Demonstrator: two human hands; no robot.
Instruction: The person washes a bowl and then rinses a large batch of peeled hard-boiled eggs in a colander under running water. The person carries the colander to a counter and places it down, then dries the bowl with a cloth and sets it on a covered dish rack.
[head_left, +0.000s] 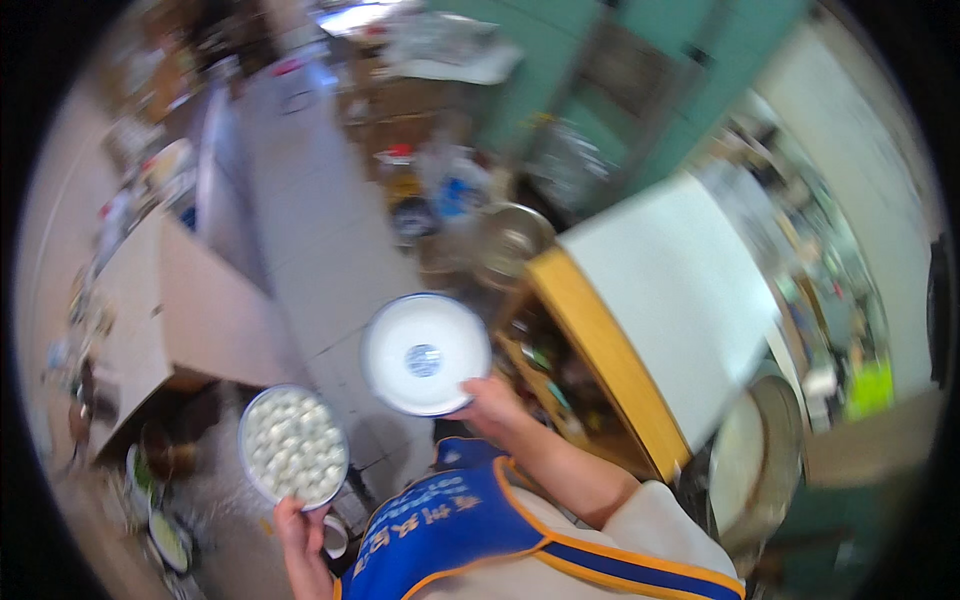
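Observation:
My left hand grips the near rim of a white bowl with a blue edge. Many small white balls, perhaps dough balls, fill it. In my right hand is a second white bowl or deep plate, held by its lower right rim. Its inside is bare apart from a blue printed mark at the centre. Both dishes are held in front of my blue apron, which has orange trim and bears writing. The two dishes are apart from each other.
At right stands a white-topped counter with a yellow edge and shelves beneath. A large metal pot is beyond it. Metal basins and bottles rest on the tiled floor. A pale table is at left, with dishes below it.

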